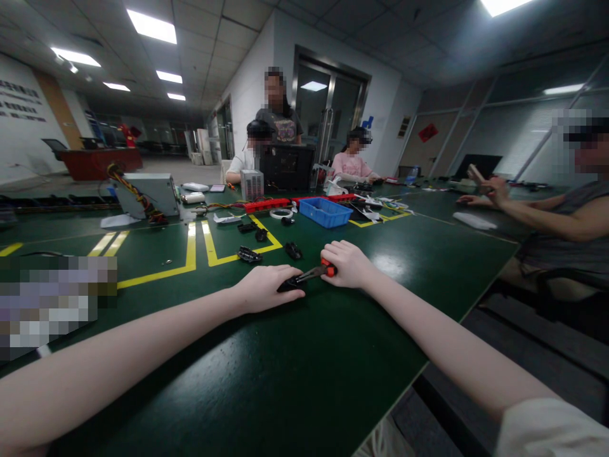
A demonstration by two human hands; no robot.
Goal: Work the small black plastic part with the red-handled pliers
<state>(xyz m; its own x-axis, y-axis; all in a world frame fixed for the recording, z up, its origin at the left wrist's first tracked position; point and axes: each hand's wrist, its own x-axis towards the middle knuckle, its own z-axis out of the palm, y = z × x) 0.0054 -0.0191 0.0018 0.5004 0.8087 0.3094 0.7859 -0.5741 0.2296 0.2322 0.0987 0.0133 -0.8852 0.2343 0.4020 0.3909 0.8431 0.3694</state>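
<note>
In the head view, my right hand (349,263) is closed around the red handles of a pair of pliers (313,273). The jaws point left and reach a small black plastic part (288,284). My left hand (266,289) grips that part between thumb and fingers, low over the green table. Whether the jaws are clamped on the part I cannot tell. Just beyond my hands lie similar black parts, one (294,251) near the pliers and another (250,254) to its left.
A blue bin (325,212) stands behind my hands. Yellow tape (191,247) marks the green table (228,381). At the back left sits a power supply with cables (151,195). A computer case (286,166) stands farther back. Other people are around the table, one at the right.
</note>
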